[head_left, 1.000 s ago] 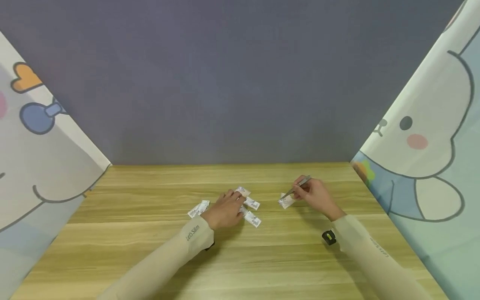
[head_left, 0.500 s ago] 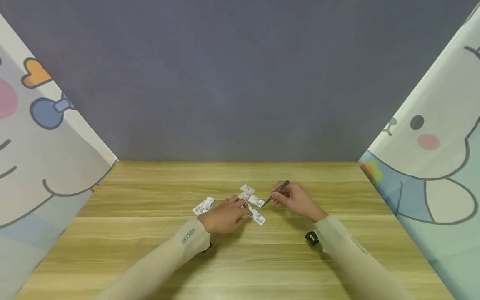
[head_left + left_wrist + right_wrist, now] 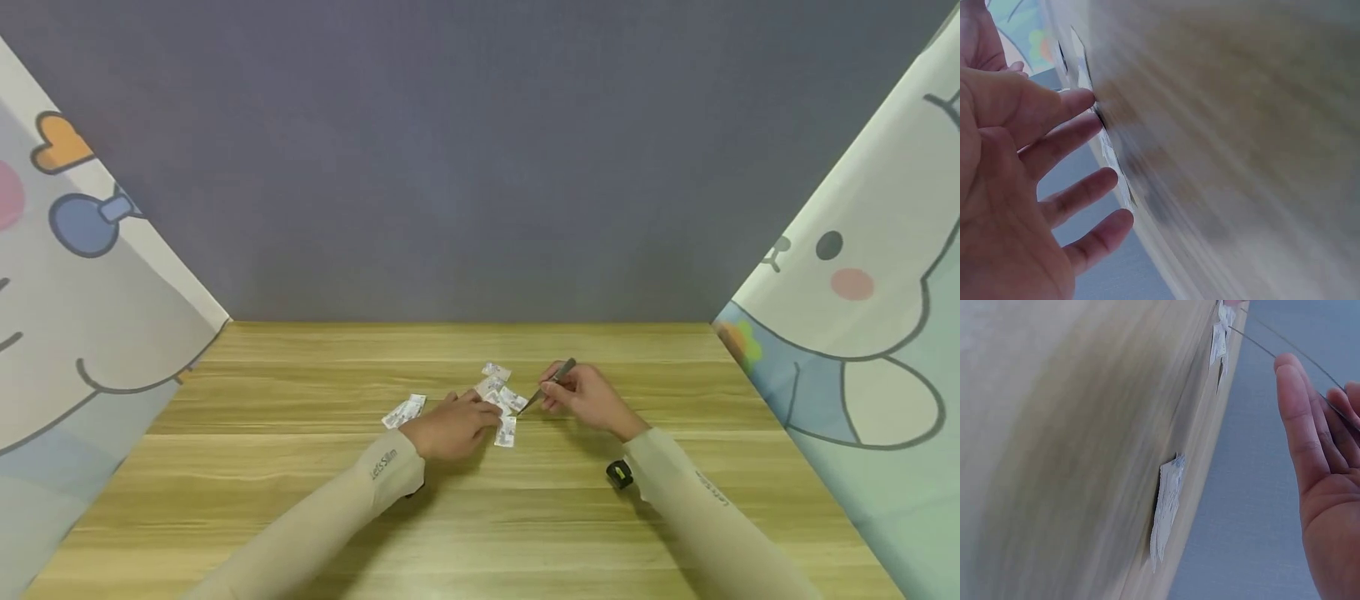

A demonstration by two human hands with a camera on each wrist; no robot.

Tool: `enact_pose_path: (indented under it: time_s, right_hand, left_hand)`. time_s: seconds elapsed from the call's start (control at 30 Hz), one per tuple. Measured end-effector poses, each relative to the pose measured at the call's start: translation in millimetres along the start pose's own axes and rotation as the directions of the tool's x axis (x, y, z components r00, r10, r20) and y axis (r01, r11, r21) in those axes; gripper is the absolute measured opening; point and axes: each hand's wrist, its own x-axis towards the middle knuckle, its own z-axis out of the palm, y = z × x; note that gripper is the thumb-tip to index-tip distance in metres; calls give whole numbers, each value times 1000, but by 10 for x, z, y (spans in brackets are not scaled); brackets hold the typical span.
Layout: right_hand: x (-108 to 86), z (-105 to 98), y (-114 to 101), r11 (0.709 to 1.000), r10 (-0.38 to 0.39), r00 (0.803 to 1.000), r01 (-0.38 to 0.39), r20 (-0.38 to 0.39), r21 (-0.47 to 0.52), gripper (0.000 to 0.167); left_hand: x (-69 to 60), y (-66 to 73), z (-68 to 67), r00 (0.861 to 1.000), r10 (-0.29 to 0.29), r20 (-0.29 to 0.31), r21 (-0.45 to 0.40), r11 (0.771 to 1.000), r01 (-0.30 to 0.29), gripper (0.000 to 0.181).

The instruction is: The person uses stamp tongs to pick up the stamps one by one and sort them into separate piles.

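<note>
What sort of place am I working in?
Probably a small screened-off work booth: a wood-grain table, a plain grey backdrop behind it, and cartoon-printed panels on both sides.

Along the far edge of the wood-grain table [image 3: 247, 500] rises a plain grey-blue wall [image 3: 465, 167]. A cartoon-printed left panel [image 3: 135, 325] lines the left edge, bearing an orange heart [image 3: 62, 143]; the right panel [image 3: 900, 492] shows a pink-cheeked white animal [image 3: 870, 217].
</note>
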Motion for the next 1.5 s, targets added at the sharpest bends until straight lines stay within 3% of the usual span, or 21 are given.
enact_pose_path:
  time_s: [0.1, 0.33, 0.53, 0.83, 1.33, 1.5]
  right_hand:
    - [1, 8, 3, 1000, 0, 1000, 0, 7, 27, 16]
    - [-13, 36, 26, 999, -12, 1000, 12, -9, 40, 17]
    - [-17, 63, 19, 998, 21, 1000, -21, 2, 59, 18]
    - [-97, 84, -283, 997, 18, 1000, -18, 4, 74, 17]
    - [-167, 21, -270, 999, 7, 1000, -8, 14, 49, 18]
    - [-175, 10, -270, 999, 0, 1000, 0, 2, 48, 16]
  left_hand:
    - [-4, -4, -21, 1000, 2, -7, -5, 1000, -2, 35]
    - [-20, 15, -21, 998, 67, -22, 24, 998, -66, 30]
    - [-13, 39, 28, 999, 36, -11, 7, 999, -36, 32]
    - [-11, 29, 37, 999, 38, -17, 1, 999, -38, 33]
    - [-17, 21, 23, 1000, 7, -14, -31, 999, -8, 38]
    - [-13, 22, 58, 999, 37, -20, 0, 999, -37, 41]
